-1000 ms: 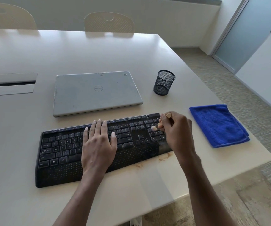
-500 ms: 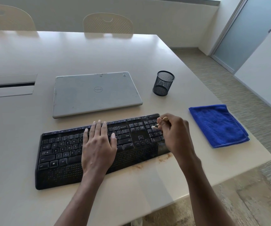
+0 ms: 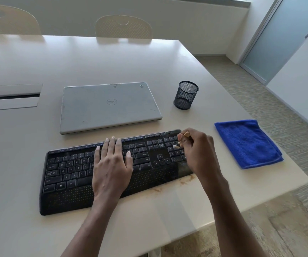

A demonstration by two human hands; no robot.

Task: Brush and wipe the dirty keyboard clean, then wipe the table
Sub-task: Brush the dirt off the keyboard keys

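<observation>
Right hand (image 3: 197,151) pinched a small brush (image 3: 176,146), bristles on the right-end keys of the keyboard (image 3: 75,173); left hand (image 3: 112,164) lay flat, fingers straight, on the middle keys. Brown dirt (image 3: 184,180) lay on the table (image 3: 112,62) beneath the right wrist, near the front edge. Right of that hand lay a blue cloth (image 3: 248,143) by the corner; beyond stood a mesh cup (image 3: 185,95) and closed laptop (image 3: 110,106).

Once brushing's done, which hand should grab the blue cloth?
Right. The blue cloth lies just beyond the right hand, which must first drop its brush; the left hand rests on the keyboard, farther off.
</observation>
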